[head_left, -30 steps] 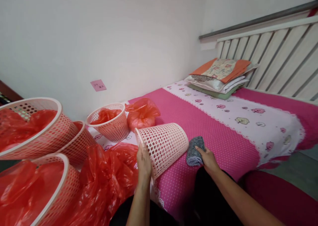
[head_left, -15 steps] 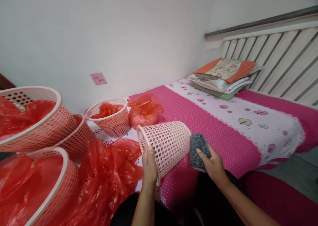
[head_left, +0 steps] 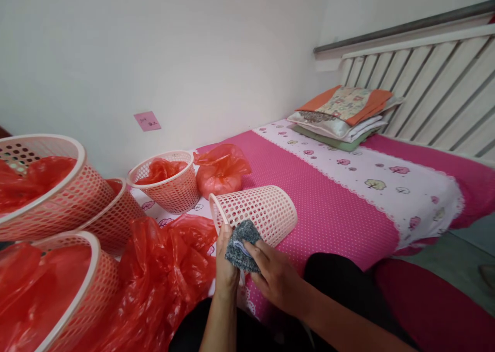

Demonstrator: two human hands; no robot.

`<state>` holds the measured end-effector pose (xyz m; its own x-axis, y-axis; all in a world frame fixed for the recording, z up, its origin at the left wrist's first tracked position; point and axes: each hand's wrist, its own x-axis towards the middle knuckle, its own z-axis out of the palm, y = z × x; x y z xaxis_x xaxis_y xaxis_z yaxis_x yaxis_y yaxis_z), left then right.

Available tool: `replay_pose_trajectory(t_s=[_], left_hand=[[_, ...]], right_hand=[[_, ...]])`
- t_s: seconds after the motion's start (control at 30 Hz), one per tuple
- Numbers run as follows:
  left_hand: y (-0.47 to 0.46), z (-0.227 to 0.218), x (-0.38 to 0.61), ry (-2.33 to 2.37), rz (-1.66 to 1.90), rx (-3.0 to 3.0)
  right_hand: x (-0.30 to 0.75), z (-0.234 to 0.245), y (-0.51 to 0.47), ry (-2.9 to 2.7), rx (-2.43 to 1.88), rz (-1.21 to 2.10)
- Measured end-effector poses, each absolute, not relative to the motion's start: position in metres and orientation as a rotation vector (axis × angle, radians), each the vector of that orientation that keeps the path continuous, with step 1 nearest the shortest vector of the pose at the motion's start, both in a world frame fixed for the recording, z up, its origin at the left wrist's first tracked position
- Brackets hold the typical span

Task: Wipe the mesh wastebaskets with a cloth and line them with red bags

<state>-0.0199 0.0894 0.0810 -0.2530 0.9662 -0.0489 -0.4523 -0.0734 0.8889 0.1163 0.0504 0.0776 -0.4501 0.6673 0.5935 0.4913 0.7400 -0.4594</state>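
A pink perforated plastic basket (head_left: 263, 210) lies on its side on the pink bed (head_left: 328, 213), with its open mouth toward me. My left hand (head_left: 225, 267) grips the basket's rim at the lower left. My right hand (head_left: 273, 274) presses a grey speckled cloth (head_left: 240, 244) against the rim and outer wall near the mouth, fingers closed on the cloth. The two hands touch around the cloth.
Several pink baskets lined with red plastic bags (head_left: 50, 197) stand at the left, one more basket (head_left: 164, 182) further back. A loose red bag (head_left: 170, 274) lies by my left arm, a tied red bag (head_left: 220, 169) behind. Folded bedding (head_left: 342, 117) is stacked by the slatted headboard (head_left: 425, 84).
My right hand picked the grey cloth up from the bed beside the basket's base and carried it left to the basket's mouth. My left hand kept its hold on the rim.
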Motion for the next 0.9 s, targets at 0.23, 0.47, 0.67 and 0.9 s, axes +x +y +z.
replay_pose_trajectory(t_s=[0.23,0.47,0.67,0.9], left_hand=[[0.088,0.093,-0.016,1.106,1.613,0.93],[0.091,0.089,-0.019,1.135,1.615,1.066],[0.089,0.087,-0.017,0.991,1.544,0.947],[0.085,0.084,-0.015,1.136,1.559,0.991]], right_hand=[[0.114,0.085,0.072,-2.114,-0.976,0.242],[0.109,0.112,0.093,-2.148,-1.111,0.209],[0.114,0.117,0.12,-2.123,-1.262,0.135],[0.15,0.099,0.158,-1.993,-1.46,0.013]])
